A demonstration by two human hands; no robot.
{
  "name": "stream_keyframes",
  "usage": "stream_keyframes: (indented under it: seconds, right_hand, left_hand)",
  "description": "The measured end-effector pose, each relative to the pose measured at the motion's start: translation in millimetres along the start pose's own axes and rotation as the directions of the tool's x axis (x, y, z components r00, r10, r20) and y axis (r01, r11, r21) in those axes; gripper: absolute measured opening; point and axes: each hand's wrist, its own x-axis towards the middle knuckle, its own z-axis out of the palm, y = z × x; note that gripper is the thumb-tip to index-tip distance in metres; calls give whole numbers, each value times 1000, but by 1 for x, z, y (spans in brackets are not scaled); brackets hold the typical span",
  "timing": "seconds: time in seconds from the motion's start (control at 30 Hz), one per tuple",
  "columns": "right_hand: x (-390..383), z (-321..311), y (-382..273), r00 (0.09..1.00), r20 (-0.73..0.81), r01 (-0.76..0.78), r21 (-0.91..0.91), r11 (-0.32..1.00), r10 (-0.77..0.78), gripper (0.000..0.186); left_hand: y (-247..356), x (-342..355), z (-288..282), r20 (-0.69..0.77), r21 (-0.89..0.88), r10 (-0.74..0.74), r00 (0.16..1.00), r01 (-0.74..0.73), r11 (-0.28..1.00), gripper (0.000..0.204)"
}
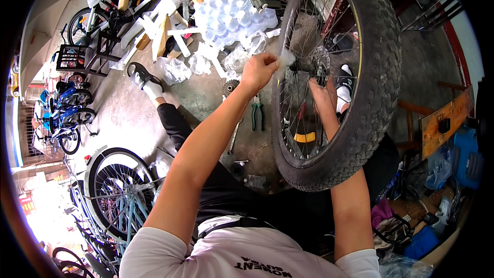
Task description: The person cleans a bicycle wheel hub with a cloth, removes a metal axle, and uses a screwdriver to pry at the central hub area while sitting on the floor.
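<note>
A bicycle wheel (380,67) with a wide knobbly black tyre stands upright and slightly tilted before me, on the right. Its hub (303,68) and brake disc (323,61) show between the spokes. My left hand (258,73) is at the wheel's left side, fingers pinched on a whitish see-through scrap (289,61) close to the hub. Seen through the spokes, my right hand (323,95) reaches up to the hub from the far side, its fingers closed at the axle and partly hidden. Green-handled pliers (257,115) lie on the floor below my left hand.
A spanner (234,138) and a sprocket cluster (230,87) lie on the floor. Wrapped bottles (231,18) and packing scraps are piled ahead. Parked bicycles (121,190) line the left. At right stand a wooden stool (446,123) and a blue case (467,159).
</note>
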Motion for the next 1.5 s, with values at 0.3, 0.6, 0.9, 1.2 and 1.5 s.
stream_keyframes:
  seconds: [0.3, 0.6, 0.9, 1.2, 1.5]
  right_hand:
    - [-34, 24, -29, 999, -13, 37, -371, 928, -45, 71]
    - [-20, 23, -14, 988, -60, 86, -547, 832, -142, 75]
    - [24, -19, 26, 918, -232, 104, -639, 762, -320, 92]
    - [-43, 12, -36, 954, -11, 257, -486, 835, -300, 52]
    - [-68, 29, -49, 922, 70, 380, 19, 925, -381, 23]
  left_hand:
    - [18, -3, -16, -16, -89, -390, 921, 387, 918, 39]
    - [-5, -14, -19, 125, -41, 86, 988, -82, 996, 28]
    - [21, 0, 8, 102, -17, -270, 957, 273, 962, 41]
    - [6, -30, 3, -155, -3, 138, 978, -140, 990, 32]
    - [-13, -51, 21, -305, 54, 136, 943, -125, 991, 26]
